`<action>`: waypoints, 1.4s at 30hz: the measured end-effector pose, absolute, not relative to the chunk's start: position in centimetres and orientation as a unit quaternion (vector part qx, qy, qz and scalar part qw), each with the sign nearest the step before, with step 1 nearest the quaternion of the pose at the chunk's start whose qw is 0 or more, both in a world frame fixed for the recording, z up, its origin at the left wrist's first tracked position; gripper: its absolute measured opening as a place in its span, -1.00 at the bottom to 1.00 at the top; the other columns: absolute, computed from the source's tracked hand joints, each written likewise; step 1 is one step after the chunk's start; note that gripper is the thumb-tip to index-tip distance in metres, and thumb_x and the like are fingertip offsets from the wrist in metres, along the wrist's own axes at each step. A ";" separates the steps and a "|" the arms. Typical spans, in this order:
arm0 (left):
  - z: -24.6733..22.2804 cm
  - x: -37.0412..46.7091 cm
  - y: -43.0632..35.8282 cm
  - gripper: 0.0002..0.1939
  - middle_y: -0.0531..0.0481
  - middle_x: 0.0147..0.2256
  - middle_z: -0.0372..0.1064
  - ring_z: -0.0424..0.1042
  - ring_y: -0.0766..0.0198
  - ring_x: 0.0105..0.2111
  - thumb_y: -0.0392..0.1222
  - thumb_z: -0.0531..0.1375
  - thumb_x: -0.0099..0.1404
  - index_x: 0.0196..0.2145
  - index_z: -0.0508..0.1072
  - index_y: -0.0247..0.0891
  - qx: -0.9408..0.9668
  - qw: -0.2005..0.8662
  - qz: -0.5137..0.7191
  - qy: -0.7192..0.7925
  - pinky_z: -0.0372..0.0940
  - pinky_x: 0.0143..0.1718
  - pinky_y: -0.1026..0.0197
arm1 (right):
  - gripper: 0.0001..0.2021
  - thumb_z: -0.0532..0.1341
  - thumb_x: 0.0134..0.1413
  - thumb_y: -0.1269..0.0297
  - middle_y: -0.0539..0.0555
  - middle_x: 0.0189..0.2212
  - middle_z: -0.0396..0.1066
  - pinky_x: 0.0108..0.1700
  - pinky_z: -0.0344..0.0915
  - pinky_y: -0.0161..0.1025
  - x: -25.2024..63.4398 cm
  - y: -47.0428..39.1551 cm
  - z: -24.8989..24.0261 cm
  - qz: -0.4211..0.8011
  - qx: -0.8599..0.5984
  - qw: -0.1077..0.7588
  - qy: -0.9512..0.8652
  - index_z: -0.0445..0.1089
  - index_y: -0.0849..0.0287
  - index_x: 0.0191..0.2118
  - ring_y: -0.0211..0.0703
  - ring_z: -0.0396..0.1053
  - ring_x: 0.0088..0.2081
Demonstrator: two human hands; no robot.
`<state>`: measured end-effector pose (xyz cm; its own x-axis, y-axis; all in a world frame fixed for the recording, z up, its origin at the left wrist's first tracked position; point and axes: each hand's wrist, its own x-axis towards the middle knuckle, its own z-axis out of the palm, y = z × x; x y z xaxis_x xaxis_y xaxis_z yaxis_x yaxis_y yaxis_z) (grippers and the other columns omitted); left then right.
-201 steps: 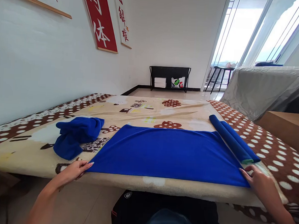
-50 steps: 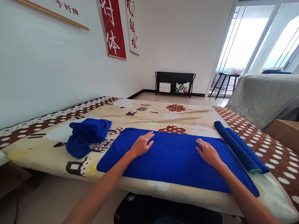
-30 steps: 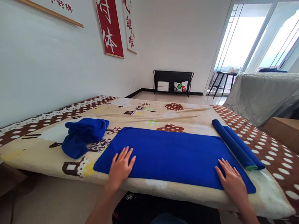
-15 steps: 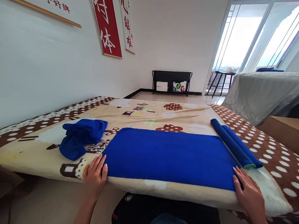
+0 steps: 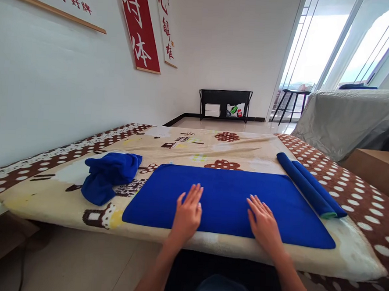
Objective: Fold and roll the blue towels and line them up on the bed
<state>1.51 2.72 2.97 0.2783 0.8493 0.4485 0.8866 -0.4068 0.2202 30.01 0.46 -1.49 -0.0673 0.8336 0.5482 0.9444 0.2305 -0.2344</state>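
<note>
A blue towel [image 5: 226,195] lies spread flat near the front edge of the bed, its long side running left to right. Over its left half is my left hand [image 5: 189,211], fingers stretched out and holding nothing. My right hand [image 5: 263,217] is likewise open, palm down over the right half of the towel. Whether the palms press on the cloth or hover just above it, I cannot tell. To the left sits a crumpled blue towel [image 5: 108,175]. Two rolled blue towels [image 5: 306,185] lie side by side at the right, one showing a green end.
A cream patterned blanket [image 5: 181,147] with brown polka-dot borders covers the bed. Beyond its far end stands a black rack [image 5: 225,104] against the wall. At the right are a plastic-covered piece of furniture [image 5: 354,115], a cardboard box [image 5: 377,167] and a black stool [image 5: 292,103].
Both hands have left the towel's left and right front corners and moved inward over its middle. The front corners now show uncovered. The rolled and crumpled towels stay put.
</note>
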 end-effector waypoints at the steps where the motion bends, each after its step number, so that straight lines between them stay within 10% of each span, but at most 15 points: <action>1: 3.1 3.8 3.1 -0.40 0.00 0.37 -0.04 -0.05 0.23 0.37 -0.31 -0.11 0.39 0.37 0.06 -0.15 -0.817 0.015 -0.228 -0.529 -0.08 0.31 -0.02 | -0.54 -0.11 0.34 0.28 0.08 0.27 0.20 0.33 0.06 -0.04 27.9 1.2 -0.9 -0.073 -0.600 0.288 -0.743 0.29 0.16 0.23 -0.13 0.09 0.33; 9: 0.7 9.2 3.5 -0.41 -0.04 0.36 -0.02 -0.05 0.21 0.37 -0.23 -0.08 0.38 0.34 0.14 -0.23 -0.842 -0.032 -0.157 -0.516 -0.10 0.36 -0.06 | -0.51 -0.12 0.33 0.29 0.04 0.30 0.15 0.36 -0.04 0.01 23.2 2.1 -1.3 -0.014 -0.624 0.219 -0.750 0.21 0.09 0.30 -0.14 0.05 0.35; 22: -1.2 -13.7 3.1 -0.46 -0.12 0.32 0.11 0.03 0.10 0.34 -0.24 -0.11 0.38 0.26 0.28 -0.23 -0.557 0.120 -0.208 -0.795 -0.19 0.36 -0.16 | -0.42 -0.21 0.22 0.20 0.09 0.29 0.18 0.36 -0.06 0.05 46.1 -4.4 -7.5 -0.159 -0.790 0.225 -0.547 0.26 0.15 0.24 -0.10 0.06 0.34; 28: 3.6 -5.6 6.2 -0.40 -0.10 0.36 0.00 -0.03 0.16 0.36 -0.29 -0.09 0.33 0.31 0.19 -0.27 -0.696 0.079 -0.178 -0.691 -0.12 0.35 -0.09 | -0.43 -0.10 0.21 0.30 0.39 0.30 0.08 0.33 -0.13 0.23 37.8 3.3 -0.6 -0.002 -0.693 0.204 -0.691 0.19 0.41 0.27 0.15 -0.04 0.37; 35: 3.8 8.9 15.1 -0.36 -0.01 0.39 -0.08 -0.06 0.22 0.37 -0.19 0.01 0.31 0.34 0.12 -0.19 -0.846 -0.062 -0.073 -0.525 -0.06 0.33 0.05 | -0.45 0.06 0.20 0.29 0.10 0.34 0.07 0.35 -0.04 -0.19 25.5 15.3 1.5 0.096 -0.544 0.146 -0.821 0.17 0.12 0.32 -0.18 -0.02 0.37; 42: 1.9 2.4 21.2 -0.43 -0.07 0.39 -0.09 -0.13 0.15 0.39 0.03 -0.14 0.45 0.34 0.11 -0.14 -0.783 -0.049 -0.079 -0.615 -0.19 0.34 -0.10 | -0.46 -0.11 0.37 0.08 0.15 0.38 -0.03 0.38 -0.20 -0.06 33.3 17.3 0.0 0.070 -0.645 0.139 -0.748 0.09 0.18 0.35 -0.11 -0.13 0.40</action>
<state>2.36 21.16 1.94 0.2308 0.9710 0.0625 0.9555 -0.2383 0.1739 33.33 17.26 -0.01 -0.1296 0.9845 0.1182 0.9458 0.1585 -0.2836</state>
